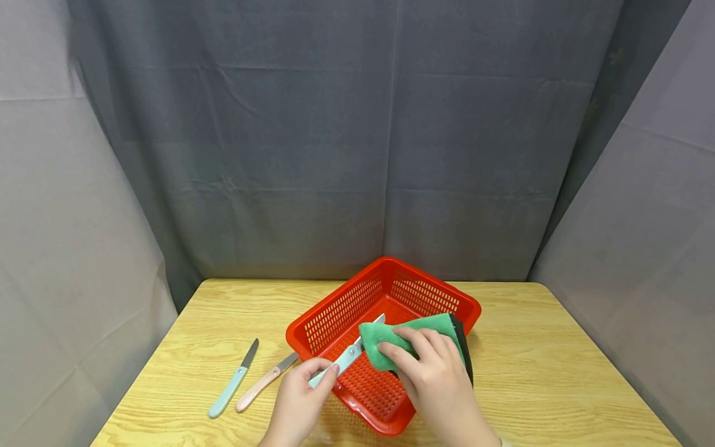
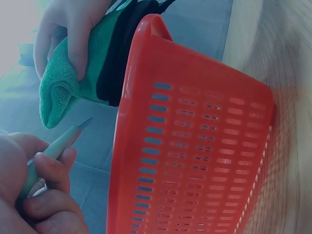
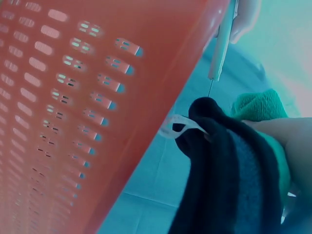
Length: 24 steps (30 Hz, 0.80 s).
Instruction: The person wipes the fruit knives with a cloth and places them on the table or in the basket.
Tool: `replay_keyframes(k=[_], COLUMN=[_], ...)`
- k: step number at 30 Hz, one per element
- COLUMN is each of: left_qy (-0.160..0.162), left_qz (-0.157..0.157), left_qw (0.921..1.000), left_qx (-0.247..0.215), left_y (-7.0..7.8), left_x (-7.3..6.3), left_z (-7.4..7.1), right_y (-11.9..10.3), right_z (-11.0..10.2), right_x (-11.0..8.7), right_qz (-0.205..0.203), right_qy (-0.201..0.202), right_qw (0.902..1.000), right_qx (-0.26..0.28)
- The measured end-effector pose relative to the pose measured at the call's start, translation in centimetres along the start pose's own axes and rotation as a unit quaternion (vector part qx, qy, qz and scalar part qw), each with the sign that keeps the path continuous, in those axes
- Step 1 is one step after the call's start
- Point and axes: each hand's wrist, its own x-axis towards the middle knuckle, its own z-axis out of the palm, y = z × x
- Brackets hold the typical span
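In the head view, my left hand pinches a light blue handle between thumb and fingers; it belongs to a knife tilted up and away over a red basket. My right hand grips a folded green cloth with a black edge, which hides the middle of the blade, the tip showing past it. The basket, with slotted walls, stands askew on a wood-grain table. To its left lie a pink-handled knife, blade reaching toward the basket's corner, and a second blue-handled knife, apart from it. Grey curtains surround the table. In the left wrist view, my left fingers curl round the knife's handle, its blade seen nearly edge-on just beside the cloth; I cannot tell whether they touch. My right thumb and fingers clasp the cloth above. In the right wrist view, the basket's wall fills the left side, a pale loop hangs from the cloth's dark edge, and my right hand is mostly hidden behind the folds
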Motion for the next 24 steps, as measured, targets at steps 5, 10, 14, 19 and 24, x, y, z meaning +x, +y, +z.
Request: replay_keyframes(k=[5,10,14,19,24], left_qy=[-0.003,-0.004,-0.006,-0.009,-0.010], left_qz=[-0.013,-0.009,-0.012,-0.011,-0.007], left_qw=[0.9998,0.9998,0.9997,0.9998,0.9998], left_qx=[-0.011,-0.015,-0.018,-0.016,-0.013], left_y=[-0.02,-0.07,-0.05,-0.03,-0.01], left_x=[0.08,0.11,0.15,0.14,0.10], left_z=[0.00,0.05,0.04,0.00,-0.01], right_y=[-0.27,-0.41,-0.37,-0.10,0.36], right_z=[0.22,0.34,0.37,0.54,0.75], right_x=[-0.11,-0.16,-0.21,-0.28,-0.31], right_qz=[-0.020,-0.023,-0.017,-0.009,0.009], right_qy=[-0.016,-0.034,-0.044,-0.051,-0.054], right_qw=[0.9997,0.9991,0.9988,0.9986,0.9985], right_qx=[0.000,0.009,0.009,0.002,-0.001])
